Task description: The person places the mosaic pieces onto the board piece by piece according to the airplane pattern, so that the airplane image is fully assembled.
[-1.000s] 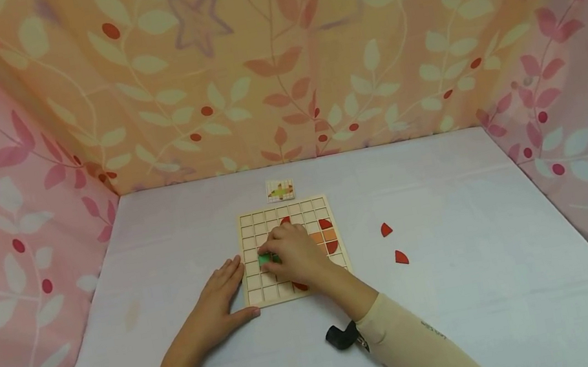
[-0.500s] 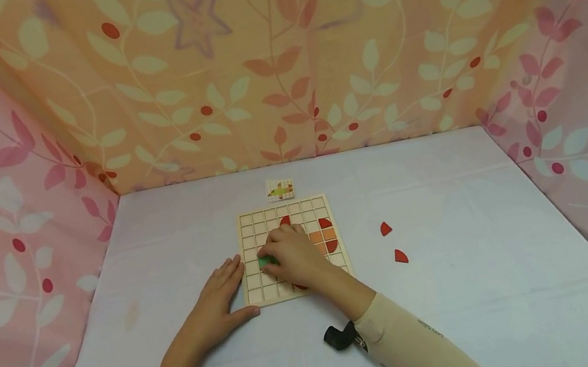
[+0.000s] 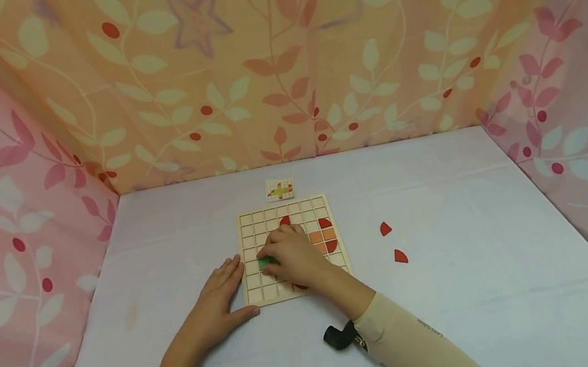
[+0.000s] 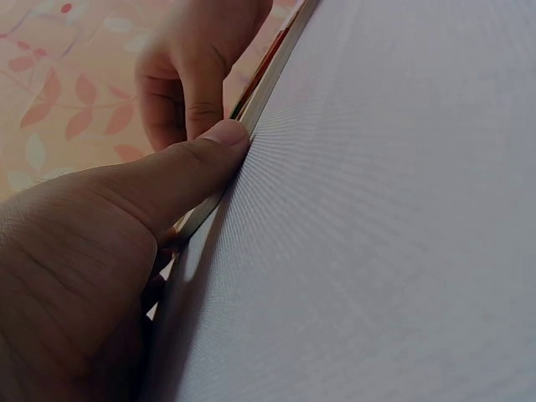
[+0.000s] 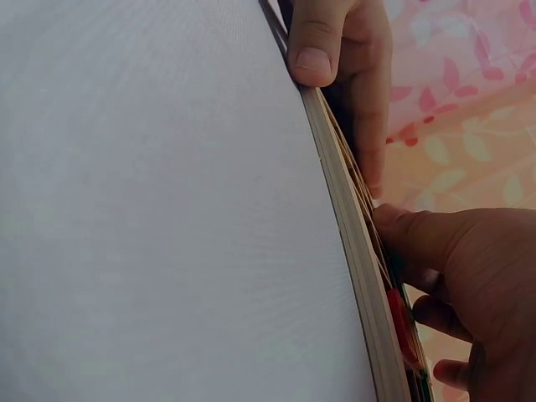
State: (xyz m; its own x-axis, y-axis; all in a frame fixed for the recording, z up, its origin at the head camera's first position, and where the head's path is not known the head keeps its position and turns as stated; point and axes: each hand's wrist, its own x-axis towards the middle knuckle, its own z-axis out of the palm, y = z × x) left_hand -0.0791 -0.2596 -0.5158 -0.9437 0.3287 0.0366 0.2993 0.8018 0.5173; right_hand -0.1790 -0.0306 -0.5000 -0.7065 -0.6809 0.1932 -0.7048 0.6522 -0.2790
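Observation:
A pale wooden grid board (image 3: 259, 294) lies on the table. At its left edge and near corner rests my left hand (image 3: 217, 302), fingers fairly straight, the thumb (image 4: 222, 134) against the board's edge. Over the board's middle is my right hand (image 3: 298, 258), fingers curled, thumb and index finger pinching a green square tile (image 3: 264, 263); the hand hides part of it and cells beneath. Two orange squares (image 3: 318, 237) sit in cells at the right. Red quarter-circle tiles (image 3: 325, 222) lie around the board, one (image 5: 402, 322) visible near its edge in the right wrist view.
Two loose red quarter-circle tiles, one (image 3: 385, 229) farther and one (image 3: 400, 256) nearer, lie right of the board. A small pattern card (image 3: 280, 189) is beyond the board. Floral cloth (image 3: 274, 69) walls stand at the back and both sides.
The right hand has shifted very slightly leftward, and less of the green shows between its thumb and index finger. The left hand stays at the board's edge.

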